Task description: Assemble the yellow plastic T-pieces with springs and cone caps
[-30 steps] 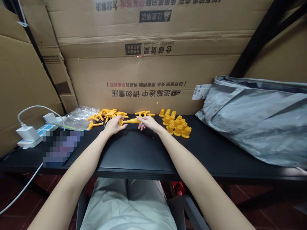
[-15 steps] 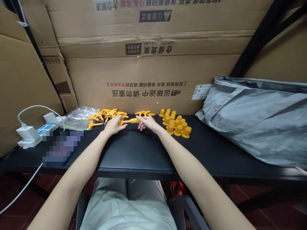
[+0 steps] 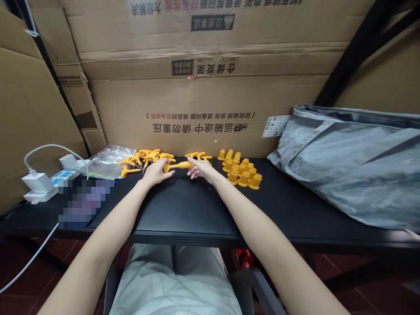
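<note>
Between my two hands, level above the black table, is a yellow plastic rod piece [image 3: 184, 165], with a thin, ridged-looking stretch and a thicker section on the right. My left hand [image 3: 156, 172] is closed around its wider left end, which the fingers partly hide. My right hand [image 3: 202, 169] pinches the thicker end between thumb and fingers. Just behind my left hand lies a pile of yellow T-handled pieces [image 3: 149, 156], some with small dark chains. More yellow T-handled pieces [image 3: 197, 155] lie behind my right hand. Several yellow flanged cups [image 3: 243, 178] stand upside down to its right.
A clear plastic bag [image 3: 110, 161], a white power strip [image 3: 54, 188] with chargers and a pixelated flat item [image 3: 85, 203] occupy the table's left. A large grey bag [image 3: 348, 166] fills the right. Cardboard [image 3: 203, 96] walls the back.
Almost everything stays put. The fingers of my right hand have shifted slightly on the yellow rod piece; both hands keep hold of it.
</note>
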Demonstrator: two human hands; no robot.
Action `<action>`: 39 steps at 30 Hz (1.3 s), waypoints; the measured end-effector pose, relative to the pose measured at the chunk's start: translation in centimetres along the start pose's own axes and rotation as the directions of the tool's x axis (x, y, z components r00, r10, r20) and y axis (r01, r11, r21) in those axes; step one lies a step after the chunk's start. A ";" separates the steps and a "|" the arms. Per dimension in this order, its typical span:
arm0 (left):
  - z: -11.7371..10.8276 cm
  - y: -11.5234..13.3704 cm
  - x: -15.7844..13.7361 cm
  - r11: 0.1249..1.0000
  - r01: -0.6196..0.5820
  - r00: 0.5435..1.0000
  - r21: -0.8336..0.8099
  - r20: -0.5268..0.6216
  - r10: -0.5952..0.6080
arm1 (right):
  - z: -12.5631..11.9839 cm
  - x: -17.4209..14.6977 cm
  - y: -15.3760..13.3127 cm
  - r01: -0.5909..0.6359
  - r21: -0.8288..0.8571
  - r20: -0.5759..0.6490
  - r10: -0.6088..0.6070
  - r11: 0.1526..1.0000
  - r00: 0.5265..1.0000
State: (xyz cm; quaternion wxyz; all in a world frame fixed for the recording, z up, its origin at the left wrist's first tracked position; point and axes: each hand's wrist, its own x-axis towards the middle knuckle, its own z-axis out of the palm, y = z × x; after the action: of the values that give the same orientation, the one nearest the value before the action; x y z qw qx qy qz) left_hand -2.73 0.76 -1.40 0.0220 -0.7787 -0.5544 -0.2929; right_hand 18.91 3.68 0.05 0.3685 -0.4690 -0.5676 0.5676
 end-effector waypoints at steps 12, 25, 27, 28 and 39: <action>0.7 -0.6 0.0 0.996 -0.012 0.997 -0.090 0.074 0.019 | -3.2 2.1 0.3 0.338 0.273 -0.480 -0.177 0.901 0.859; 0.9 -0.6 0.2 0.999 -0.037 0.991 -0.030 0.126 0.041 | -0.2 3.1 3.0 0.230 -0.904 -0.084 -0.679 0.360 0.730; 1.0 -0.7 0.2 0.999 -0.043 0.991 -0.025 0.127 0.045 | 0.0 3.4 3.0 0.207 -0.935 -0.039 -0.662 0.288 0.748; 1.1 -0.7 0.2 0.999 -0.044 0.991 -0.025 0.126 0.047 | 0.1 3.5 3.0 0.193 -0.945 -0.028 -0.657 0.262 0.754; 1.1 -0.7 0.3 0.999 -0.040 0.988 -0.013 0.148 0.042 | 0.9 4.2 3.1 0.106 -0.994 0.058 -0.622 0.041 0.781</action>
State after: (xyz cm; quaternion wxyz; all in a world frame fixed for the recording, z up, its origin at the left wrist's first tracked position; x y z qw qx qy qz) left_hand -2.84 1.65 -2.36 -0.0169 -0.8096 -0.5370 -0.2364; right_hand 17.23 7.18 -3.53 0.2180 -0.5263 -0.8058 -0.1618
